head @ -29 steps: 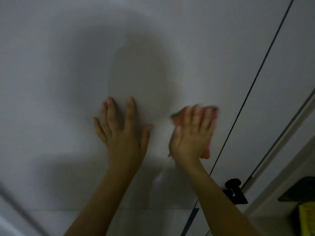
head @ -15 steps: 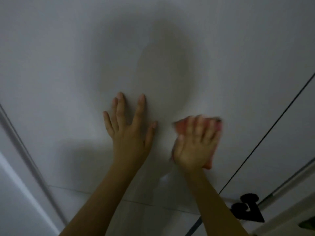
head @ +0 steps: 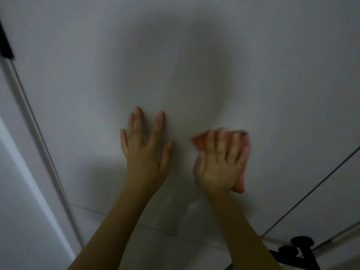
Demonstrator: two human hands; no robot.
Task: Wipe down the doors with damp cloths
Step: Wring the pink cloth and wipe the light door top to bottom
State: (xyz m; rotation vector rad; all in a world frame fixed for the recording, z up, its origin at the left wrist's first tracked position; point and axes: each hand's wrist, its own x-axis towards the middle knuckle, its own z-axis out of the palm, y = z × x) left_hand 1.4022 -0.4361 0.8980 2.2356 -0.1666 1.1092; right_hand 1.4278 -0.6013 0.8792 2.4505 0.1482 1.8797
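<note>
Cloth (head: pixel 202 143), soft and limp, lies pressed flat under my straight right hand (head: pixel 220 168); left hand (head: pixel 145 152), at nine o'clock, braces the door (head: pixel 194 65), fingers (head: pixel 158 121) spread.

Dim, grey, low-contrast frame. Light comes from behind the person, so a large soft head-shaped shadow falls on the plain white door panel (head: pixel 194 55) above both hands. Motion blur smears the pinkish-red cloth (head: pixel 244 152) and the right hand's fingers (head: pixel 222 141). Straight edges bow near the borders from the wide angle.
</note>
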